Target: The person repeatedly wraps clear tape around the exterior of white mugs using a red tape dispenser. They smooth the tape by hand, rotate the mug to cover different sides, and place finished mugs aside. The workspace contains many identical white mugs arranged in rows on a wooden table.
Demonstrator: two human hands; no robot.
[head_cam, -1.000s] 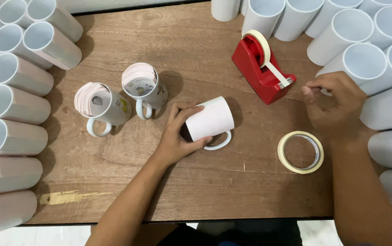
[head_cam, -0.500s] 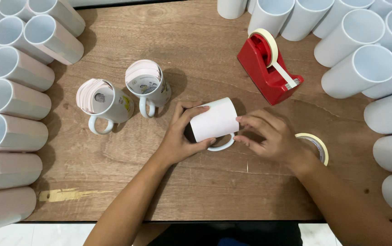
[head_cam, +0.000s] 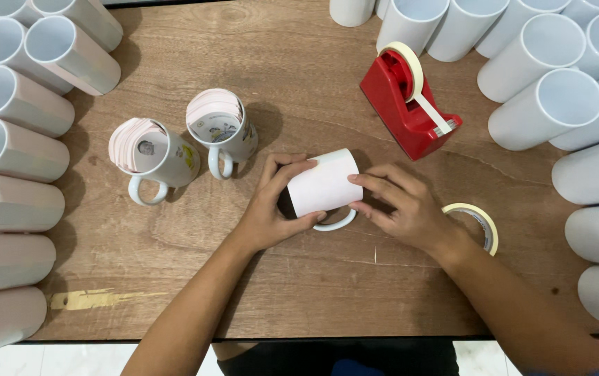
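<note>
White mug [head_cam: 325, 184] lying on its side at the centre of the wooden surface [head_cam: 299, 83], handle toward six o'clock. Left hand [head_cam: 275, 205] wrapped around its nine o'clock end, grip closed on it. Right hand [head_cam: 400, 209] at three o'clock, fingertips [head_cam: 355, 179] pressed to the mug's paper wrap, grip narrow. Red tape dispenser [head_cam: 409, 97] at one o'clock, loose tape roll [head_cam: 484, 223] at four o'clock. Two wrapped mugs [head_cam: 184, 143] upright at ten o'clock.

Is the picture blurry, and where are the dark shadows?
Head view: sharp throughout, no blur; soft shadows fall right of the two standing mugs and under the lying mug between left hand and right hand; no strong glare on the table.
</note>
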